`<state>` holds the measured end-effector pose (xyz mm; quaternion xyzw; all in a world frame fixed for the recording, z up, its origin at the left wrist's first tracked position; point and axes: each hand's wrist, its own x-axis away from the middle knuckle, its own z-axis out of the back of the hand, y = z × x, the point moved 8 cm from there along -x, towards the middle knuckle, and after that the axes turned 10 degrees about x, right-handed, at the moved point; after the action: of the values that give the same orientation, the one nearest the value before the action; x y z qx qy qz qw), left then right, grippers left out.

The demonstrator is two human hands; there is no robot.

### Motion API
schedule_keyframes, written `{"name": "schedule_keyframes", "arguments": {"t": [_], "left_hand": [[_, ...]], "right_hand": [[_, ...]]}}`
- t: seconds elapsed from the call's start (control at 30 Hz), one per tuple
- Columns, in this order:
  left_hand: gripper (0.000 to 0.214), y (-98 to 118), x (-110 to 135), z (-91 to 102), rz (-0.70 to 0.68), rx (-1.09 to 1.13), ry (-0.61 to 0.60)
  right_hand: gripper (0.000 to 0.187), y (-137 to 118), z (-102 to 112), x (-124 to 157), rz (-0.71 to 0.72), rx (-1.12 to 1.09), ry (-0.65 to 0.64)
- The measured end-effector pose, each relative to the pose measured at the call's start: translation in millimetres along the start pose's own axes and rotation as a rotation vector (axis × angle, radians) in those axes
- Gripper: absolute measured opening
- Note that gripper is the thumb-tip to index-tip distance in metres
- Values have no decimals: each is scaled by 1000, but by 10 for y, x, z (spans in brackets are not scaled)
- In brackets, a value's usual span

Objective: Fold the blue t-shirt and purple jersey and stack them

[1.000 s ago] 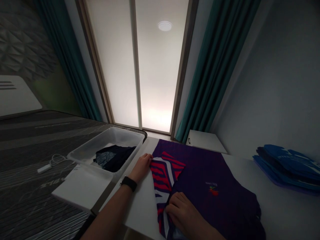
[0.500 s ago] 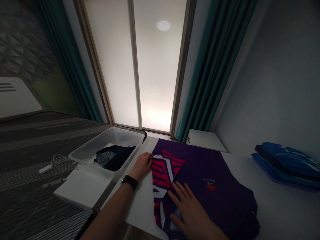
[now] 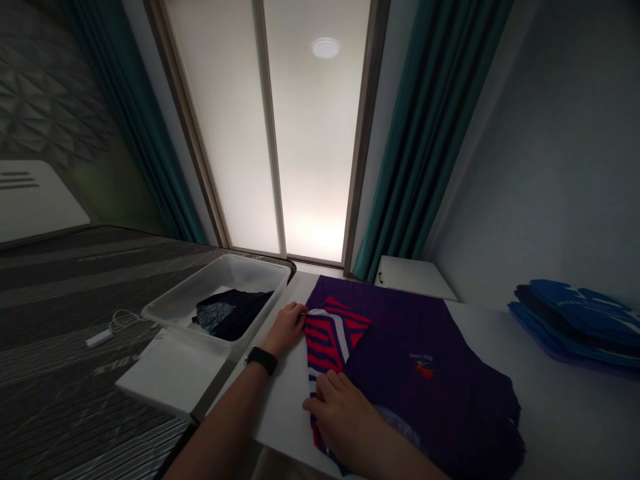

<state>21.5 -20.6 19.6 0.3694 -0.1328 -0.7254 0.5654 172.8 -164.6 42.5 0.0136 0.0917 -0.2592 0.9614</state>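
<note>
Purple shirt (image 3: 400,333) lies spread over the white bench (image 3: 285,400), reaching from the bench's far edge toward its near edge, closer to the left edge than the right. Just outside the bench's left edge I see a translucent tub (image 3: 256,260). Over at the bench's right side, on my feed, sits a stack of blue garments (image 3: 580,323). A dark garment (image 3: 245,313) lies inside the tub. Red-and-white striped cloth (image 3: 325,340) runs along the shirt's left side. My right hand (image 3: 350,410) bends over that cloth toward the bench's near edge, fingers curled; I cannot tell whether they pinch it. My left hand (image 3: 287,328), beside the bench's left edge, has its fingers grasping the striped cloth's far left corner. I have a black watch (image 3: 262,360) on the left wrist. Smallest is the shirt's red-and-green print (image 3: 425,370).
</note>
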Motion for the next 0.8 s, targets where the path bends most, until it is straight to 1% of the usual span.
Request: {"name": "schedule_keyframes", "arguments": {"t": [0.07, 0.1, 0.2, 0.27, 0.33, 0.43, 0.5, 0.57, 0.63, 0.73, 0.8], "left_hand": [[18, 22, 5, 14, 10, 3, 12], [19, 42, 13, 30, 21, 5, 27], [20, 155, 90, 117, 70, 5, 96], [16, 294, 206, 175, 91, 6, 117], [19, 473, 373, 188, 93, 7, 70], [26, 720, 713, 73, 115, -31, -165], [27, 851, 947, 44, 133, -45, -243], [22, 948, 1140, 39, 161, -61, -270], [15, 1028, 1272, 46, 182, -85, -256], [7, 1102, 1377, 27, 211, -91, -223], [7, 1101, 1411, -12, 241, -48, -209]], "right_hand": [[12, -24, -31, -55, 20, 3, -32], [13, -17, -32, -67, 25, -21, -40], [20, 85, 19, -45, 2, -198, -32], [24, 205, 72, 7, -50, -326, -2], [22, 319, 117, 81, -109, -393, 39], [19, 384, 132, 210, -164, -400, 68], [18, 343, 114, 295, -164, -395, 66], [18, 264, 85, 374, -145, -399, 63], [22, 191, 37, 446, -137, -395, 55], [32, 133, -62, 529, -136, -361, 31], [39, 117, -137, 565, -123, -337, 6]]}}
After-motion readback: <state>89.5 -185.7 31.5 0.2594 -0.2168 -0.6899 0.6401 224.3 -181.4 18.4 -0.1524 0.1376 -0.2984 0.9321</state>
